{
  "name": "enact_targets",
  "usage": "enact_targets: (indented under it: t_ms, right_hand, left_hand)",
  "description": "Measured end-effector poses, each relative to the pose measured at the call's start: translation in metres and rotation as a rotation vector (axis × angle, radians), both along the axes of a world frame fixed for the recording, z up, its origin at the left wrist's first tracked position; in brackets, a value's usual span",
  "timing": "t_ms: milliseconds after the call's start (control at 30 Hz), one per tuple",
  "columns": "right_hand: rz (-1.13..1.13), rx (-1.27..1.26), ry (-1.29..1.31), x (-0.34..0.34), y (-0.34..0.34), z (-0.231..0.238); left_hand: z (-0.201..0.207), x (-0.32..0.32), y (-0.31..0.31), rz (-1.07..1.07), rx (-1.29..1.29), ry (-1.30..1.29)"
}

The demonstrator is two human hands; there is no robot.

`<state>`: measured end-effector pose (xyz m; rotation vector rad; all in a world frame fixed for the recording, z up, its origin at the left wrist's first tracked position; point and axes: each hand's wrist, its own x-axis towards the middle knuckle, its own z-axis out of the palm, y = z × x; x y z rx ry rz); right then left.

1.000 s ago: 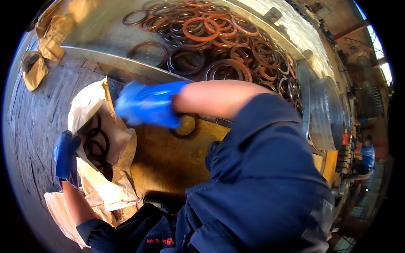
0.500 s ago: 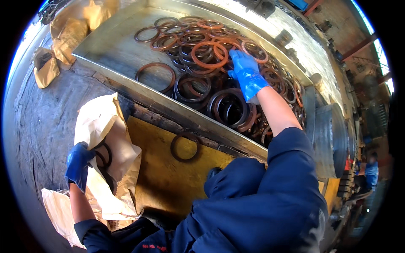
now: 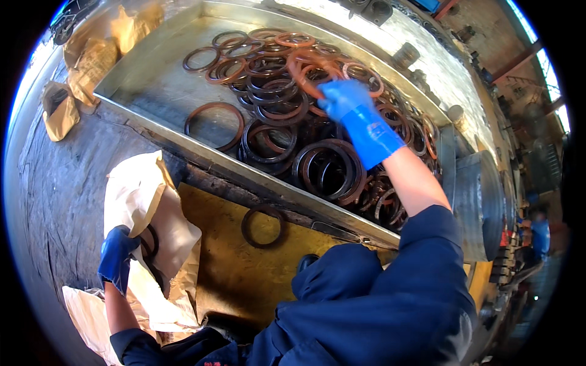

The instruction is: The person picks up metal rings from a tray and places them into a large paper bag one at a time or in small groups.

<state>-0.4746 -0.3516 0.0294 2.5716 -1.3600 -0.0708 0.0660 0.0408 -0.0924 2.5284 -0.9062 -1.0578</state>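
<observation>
My right hand (image 3: 349,104), in a blue rubber glove, grips a reddish-brown ring (image 3: 297,74) by its edge, over the pile. Hand and ring are a little blurred. Many dark and rust-brown rings (image 3: 268,143) lie heaped in a shallow metal tray (image 3: 201,141). At the lower left my left hand (image 3: 118,250), gloved in blue too, is closed on the edge of a paper sack (image 3: 137,189). The sack's mouth gapes, and dark rings (image 3: 151,243) show inside. The fingertips of the left hand are partly hidden.
One dark ring (image 3: 262,227) lies on the yellow surface (image 3: 226,274) between the sack and my knee. Several other paper sacks (image 3: 91,67) stand at the far left. A grey metal cylinder (image 3: 476,204) is at the tray's right end. A person (image 3: 540,235) is far off at right.
My right hand has lifted a reddish-brown ring off the pile, its wrist turning. My left hand stays on the sack. The view has shifted slightly.
</observation>
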Motion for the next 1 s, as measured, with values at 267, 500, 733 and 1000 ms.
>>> enact_targets:
  t_ms: [267, 500, 733, 1000]
  right_hand:
    - [-0.348, 0.045, -0.090, -0.113, -0.097, -0.002]
    - [-0.547, 0.152, 0.067, -0.095, -0.097, -0.030]
    - [-0.628, 0.259, -0.421, -0.110, -0.069, -0.054]
    - [-0.355, 0.062, -0.577, -0.065, -0.068, -0.033]
  left_hand:
    - [-0.012, 0.004, -0.001, -0.001, -0.051, 0.007]
    - [0.002, -0.005, 0.004, 0.047, -0.059, 0.018]
    - [-0.006, -0.008, 0.001, -0.048, -0.135, 0.045]
    - [0.006, -0.014, -0.007, -0.113, -0.033, -0.055]
